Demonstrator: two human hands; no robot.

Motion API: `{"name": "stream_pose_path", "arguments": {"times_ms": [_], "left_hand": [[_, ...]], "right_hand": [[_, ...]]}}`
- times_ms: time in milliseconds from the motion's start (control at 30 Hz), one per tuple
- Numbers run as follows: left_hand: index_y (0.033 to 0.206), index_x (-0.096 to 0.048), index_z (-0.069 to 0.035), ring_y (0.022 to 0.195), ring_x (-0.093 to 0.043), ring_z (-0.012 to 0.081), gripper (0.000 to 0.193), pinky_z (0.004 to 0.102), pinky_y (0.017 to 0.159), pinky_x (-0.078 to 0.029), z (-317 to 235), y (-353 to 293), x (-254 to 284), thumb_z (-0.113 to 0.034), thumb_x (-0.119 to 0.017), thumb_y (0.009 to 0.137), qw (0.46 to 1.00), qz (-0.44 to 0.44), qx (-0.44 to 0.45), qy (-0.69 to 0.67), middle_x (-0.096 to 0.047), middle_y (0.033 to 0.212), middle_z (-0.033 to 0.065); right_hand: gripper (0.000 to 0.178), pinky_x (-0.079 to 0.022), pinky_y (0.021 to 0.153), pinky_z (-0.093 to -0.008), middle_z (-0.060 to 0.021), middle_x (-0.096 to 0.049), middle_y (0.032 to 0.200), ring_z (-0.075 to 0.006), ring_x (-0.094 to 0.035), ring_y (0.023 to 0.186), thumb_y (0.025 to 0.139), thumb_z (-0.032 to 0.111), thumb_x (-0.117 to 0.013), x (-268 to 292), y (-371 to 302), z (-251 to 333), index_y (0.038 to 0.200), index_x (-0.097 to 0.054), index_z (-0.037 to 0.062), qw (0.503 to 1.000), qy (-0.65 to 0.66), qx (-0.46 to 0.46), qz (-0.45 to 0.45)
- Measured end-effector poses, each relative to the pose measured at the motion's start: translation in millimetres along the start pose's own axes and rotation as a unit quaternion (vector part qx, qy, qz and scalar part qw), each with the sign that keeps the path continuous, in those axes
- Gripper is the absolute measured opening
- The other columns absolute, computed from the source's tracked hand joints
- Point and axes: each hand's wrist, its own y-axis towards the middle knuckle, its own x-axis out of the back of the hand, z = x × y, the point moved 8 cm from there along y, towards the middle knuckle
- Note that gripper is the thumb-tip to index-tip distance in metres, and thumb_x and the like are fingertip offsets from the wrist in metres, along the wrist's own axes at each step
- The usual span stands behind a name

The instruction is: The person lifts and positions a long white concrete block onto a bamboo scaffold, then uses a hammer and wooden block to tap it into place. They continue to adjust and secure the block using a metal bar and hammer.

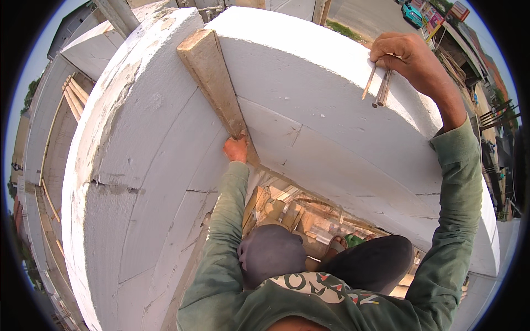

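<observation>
In the corner of the white walls (309,83), the board (212,77) is held low by the closed left hand (236,149); if loosened, it could be tipped. Farther up, nails (382,88) pinched in the right hand (408,55) could be dropped by slackened fingers. Lettering is borne by the shirt (237,309); distant signs (433,19) cannot be read.

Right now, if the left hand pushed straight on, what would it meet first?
The board, which the left hand already seems to touch. Beyond it, probably the white wall, though depth is hard to judge here.
</observation>
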Motion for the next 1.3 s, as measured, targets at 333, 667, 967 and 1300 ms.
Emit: {"name": "stream_pose_path", "arguments": {"times_ms": [333, 667, 967, 1300], "left_hand": [[0.131, -0.04, 0.017, 0.097, -0.066, 0.0253, 0.079, 0.0302, 0.084, -0.055, -12.8, -22.6, 2.0, -0.054, -0.043, 0.098, 0.92, 0.137, 0.105, -0.353, -0.062, 0.112, 0.0275], [0.11, -0.051, 0.006, 0.082, -0.059, 0.0208, 0.06, 0.0334, 0.075, -0.053, -16.9, -37.8, -17.1, -0.051, -0.056, 0.094, 0.785, 0.083, 0.209, -0.577, -0.052, 0.095, 0.011], [0.102, -0.049, 0.005, 0.07, -0.059, 0.0155, 0.039, 0.0275, 0.065, -0.052, -43.8, -36.0, 26.4, -0.034, -0.055, 0.099, 0.875, -0.038, 0.185, -0.446, -0.057, 0.09, 0.0095], [0.116, -0.043, 0.009, 0.111, -0.052, 0.0238, 0.065, 0.0384, 0.103, -0.041, -78.1, -28.8, 14.6, -0.053, -0.048, 0.097, 0.879, 0.011, -0.014, -0.477, -0.051, 0.115, 0.0169]], "right_hand": [[0.008, -0.042, 0.068, -0.0362, -0.0099, -0.051, 0.083, -0.0246, -0.053, 0.075, 0.088, 0.003, -0.058, 14.7, 5.7, 36.7, 0.085, -0.051, 0.0009, 0.999, -0.026, 0.001, -0.042], [0.017, -0.045, 0.051, -0.0372, -0.0105, -0.053, 0.064, -0.027, -0.056, 0.058, 0.07, 0.003, -0.069, -108.0, 4.2, 189.4, 0.075, -0.053, 0.003, 0.985, 0.063, 0.085, -0.138], [0.017, -0.043, 0.049, -0.0401, -0.0126, -0.053, 0.059, -0.0294, -0.052, 0.051, 0.071, 0.0, -0.068, -174.8, 48.0, 195.7, 0.069, -0.051, 0.0018, 0.941, 0.196, 0.032, -0.272], [0.019, -0.044, 0.049, -0.0402, -0.0118, -0.052, 0.058, -0.029, -0.053, 0.052, 0.072, 0.0, -0.066, -163.5, 81.6, 207.1, 0.068, -0.048, 0.0034, 0.955, 0.124, 0.072, -0.258]]}}
